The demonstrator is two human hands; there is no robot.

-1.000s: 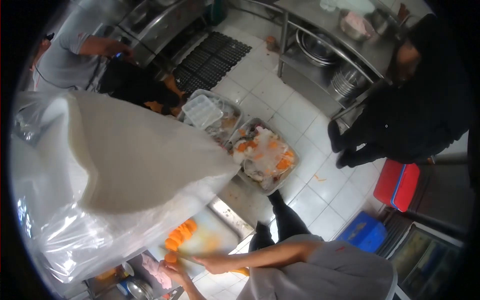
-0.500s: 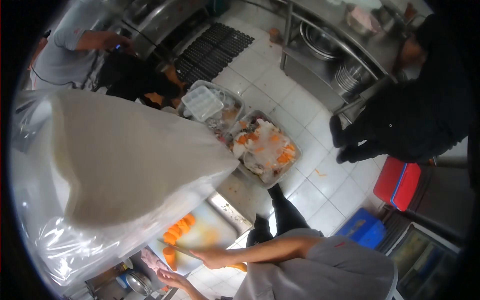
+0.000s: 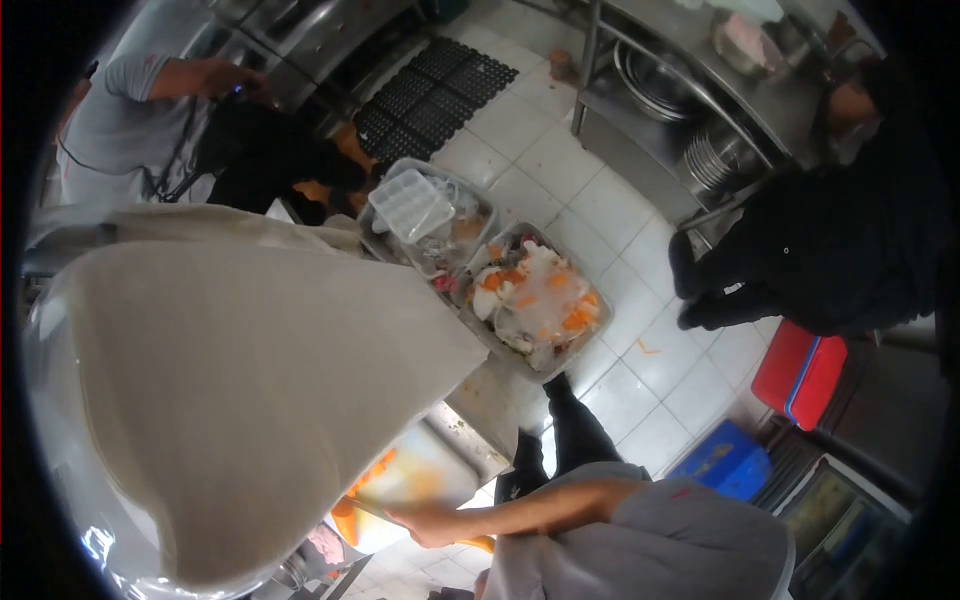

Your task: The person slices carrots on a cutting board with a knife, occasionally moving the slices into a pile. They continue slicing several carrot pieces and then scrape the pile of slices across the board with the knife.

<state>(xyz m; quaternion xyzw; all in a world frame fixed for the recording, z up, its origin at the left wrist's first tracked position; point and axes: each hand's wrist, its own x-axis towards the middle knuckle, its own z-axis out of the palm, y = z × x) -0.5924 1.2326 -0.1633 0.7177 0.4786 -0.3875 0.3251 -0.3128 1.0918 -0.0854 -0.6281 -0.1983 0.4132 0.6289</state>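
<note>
My right hand is closed around a knife, its blade pointing left over a white cutting board. Orange carrot pieces lie on the board. A larger carrot piece sits beside the blade. I do not see my left hand in this view. Very near the camera, a big pale sheet with shiny clear plastic at its edges covers the left side and hides part of the board and carrots. An orange thing, partly covered, shows below my right wrist.
Two tubs of scraps and peelings stand on the tiled floor. A person in black is at a steel table on the right; another in grey is upper left. A red box and a blue crate are at right.
The pale sheet has shifted down and now covers more of the carrots and board. My left hand, open near the carrot before, is out of view. My right hand still holds the knife.
</note>
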